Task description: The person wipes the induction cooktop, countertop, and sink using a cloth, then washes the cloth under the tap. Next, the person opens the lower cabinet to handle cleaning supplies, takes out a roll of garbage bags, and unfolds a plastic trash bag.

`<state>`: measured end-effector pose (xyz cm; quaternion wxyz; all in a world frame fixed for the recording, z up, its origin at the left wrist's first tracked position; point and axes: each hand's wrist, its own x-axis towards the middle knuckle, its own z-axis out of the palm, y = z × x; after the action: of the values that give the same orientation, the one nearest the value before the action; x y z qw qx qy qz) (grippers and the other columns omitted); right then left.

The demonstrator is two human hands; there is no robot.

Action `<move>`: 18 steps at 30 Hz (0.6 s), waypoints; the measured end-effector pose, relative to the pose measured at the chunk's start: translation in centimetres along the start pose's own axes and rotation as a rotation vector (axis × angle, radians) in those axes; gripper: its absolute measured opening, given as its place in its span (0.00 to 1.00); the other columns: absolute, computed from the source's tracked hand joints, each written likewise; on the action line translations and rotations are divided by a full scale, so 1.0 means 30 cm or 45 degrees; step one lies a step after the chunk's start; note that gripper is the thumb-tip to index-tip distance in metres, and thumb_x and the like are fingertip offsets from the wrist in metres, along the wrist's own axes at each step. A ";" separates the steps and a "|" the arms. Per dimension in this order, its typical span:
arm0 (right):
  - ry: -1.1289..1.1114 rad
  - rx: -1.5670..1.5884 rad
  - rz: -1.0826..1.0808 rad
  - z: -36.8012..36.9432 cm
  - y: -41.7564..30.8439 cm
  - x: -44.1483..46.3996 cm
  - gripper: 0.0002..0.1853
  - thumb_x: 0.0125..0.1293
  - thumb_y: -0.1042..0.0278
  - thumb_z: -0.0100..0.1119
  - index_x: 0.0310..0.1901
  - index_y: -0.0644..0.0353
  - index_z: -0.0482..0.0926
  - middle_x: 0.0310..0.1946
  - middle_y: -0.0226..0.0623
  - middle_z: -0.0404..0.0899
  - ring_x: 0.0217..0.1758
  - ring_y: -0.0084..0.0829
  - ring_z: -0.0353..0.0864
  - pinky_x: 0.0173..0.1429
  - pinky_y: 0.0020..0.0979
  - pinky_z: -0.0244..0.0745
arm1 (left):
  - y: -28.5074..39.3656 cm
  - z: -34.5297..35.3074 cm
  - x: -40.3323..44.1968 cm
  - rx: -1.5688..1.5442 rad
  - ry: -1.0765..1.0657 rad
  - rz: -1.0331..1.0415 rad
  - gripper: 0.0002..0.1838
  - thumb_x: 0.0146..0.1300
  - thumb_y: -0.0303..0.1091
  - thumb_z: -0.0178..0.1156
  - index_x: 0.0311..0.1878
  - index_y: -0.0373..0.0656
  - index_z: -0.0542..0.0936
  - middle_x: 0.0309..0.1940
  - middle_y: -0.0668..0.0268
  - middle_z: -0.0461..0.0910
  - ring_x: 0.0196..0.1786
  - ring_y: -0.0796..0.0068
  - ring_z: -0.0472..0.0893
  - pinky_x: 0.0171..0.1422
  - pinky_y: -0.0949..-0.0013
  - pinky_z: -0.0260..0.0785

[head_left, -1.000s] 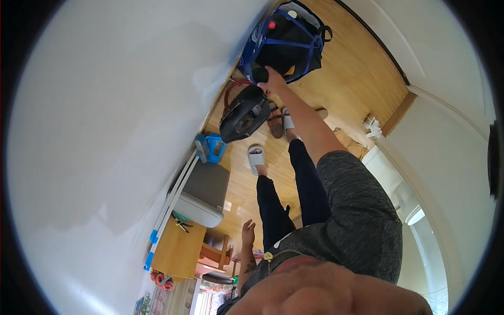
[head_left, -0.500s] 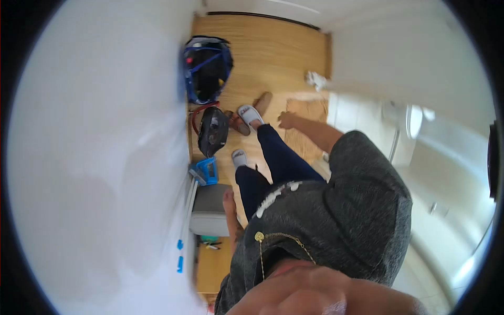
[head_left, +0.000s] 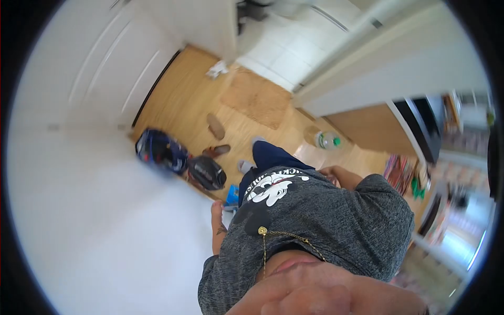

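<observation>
My left hand (head_left: 217, 211) hangs at my left side, close to the white wall (head_left: 142, 226). It is seen from above and its fingers are mostly hidden, with nothing visible in it. Just past it on the floor lies a blue plastic item (head_left: 232, 195), partly covered by my body. My right hand (head_left: 331, 172) is by my right hip, partly hidden behind the grey shirt (head_left: 325, 215). Its fingers are too small and covered to read, and no held thing shows.
Ahead on the wooden floor lie a blue-black bag (head_left: 160, 149), a black bag (head_left: 207, 172), and brown slippers (head_left: 215, 126). A tan mat (head_left: 256, 97) lies before a tiled doorway (head_left: 278, 55). A large clear bottle (head_left: 328, 140) stands to the right, near a cabinet (head_left: 373, 128).
My view has turned right; the doorway mat is now ahead, and the bottle and cabinet have come into view. My right hand has drawn back from an outstretched position to my hip.
</observation>
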<state>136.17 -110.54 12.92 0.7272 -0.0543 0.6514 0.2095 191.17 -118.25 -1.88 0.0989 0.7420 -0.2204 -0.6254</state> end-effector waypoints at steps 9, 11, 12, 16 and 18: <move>-0.145 0.973 -0.287 0.341 0.762 0.157 0.37 0.60 0.36 0.43 0.65 0.53 0.58 0.64 0.48 0.56 0.55 0.50 0.69 0.42 0.53 0.73 | 0.463 0.577 0.113 1.679 -0.815 0.678 0.18 0.57 0.45 0.55 0.50 0.50 0.74 0.40 0.68 0.71 0.32 0.69 0.75 0.25 0.62 0.63; -0.144 1.150 -0.323 0.392 0.849 0.173 0.37 0.60 0.36 0.43 0.65 0.53 0.58 0.64 0.48 0.57 0.55 0.49 0.69 0.42 0.53 0.73 | 0.554 0.828 0.069 1.239 -0.417 -0.095 0.25 0.55 0.54 0.55 0.52 0.49 0.72 0.41 0.66 0.71 0.33 0.65 0.75 0.26 0.56 0.63; -0.150 1.224 -0.339 0.406 0.885 0.182 0.37 0.60 0.36 0.43 0.64 0.53 0.59 0.63 0.48 0.58 0.54 0.49 0.69 0.41 0.52 0.73 | 0.596 0.942 0.005 1.380 -0.492 -0.036 0.28 0.54 0.57 0.54 0.53 0.48 0.72 0.43 0.65 0.71 0.35 0.63 0.75 0.28 0.55 0.65; -0.162 1.474 -0.398 0.450 1.005 0.227 0.36 0.60 0.36 0.44 0.64 0.53 0.60 0.63 0.48 0.59 0.54 0.48 0.69 0.41 0.51 0.73 | 0.602 1.422 -0.269 1.764 -0.774 0.075 0.34 0.52 0.64 0.52 0.54 0.48 0.71 0.49 0.63 0.70 0.40 0.60 0.75 0.30 0.51 0.68; -0.156 1.593 -0.421 0.451 1.043 0.255 0.36 0.60 0.36 0.44 0.63 0.53 0.60 0.62 0.48 0.60 0.54 0.47 0.70 0.41 0.51 0.73 | 0.550 1.648 -0.369 1.938 -0.966 0.139 0.35 0.52 0.64 0.52 0.55 0.47 0.71 0.50 0.63 0.70 0.40 0.60 0.75 0.31 0.51 0.69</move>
<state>137.41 -75.64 13.54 0.6801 0.2921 0.5907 -0.3213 138.43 -121.47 5.07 -0.4772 0.3349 -0.6345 -0.5075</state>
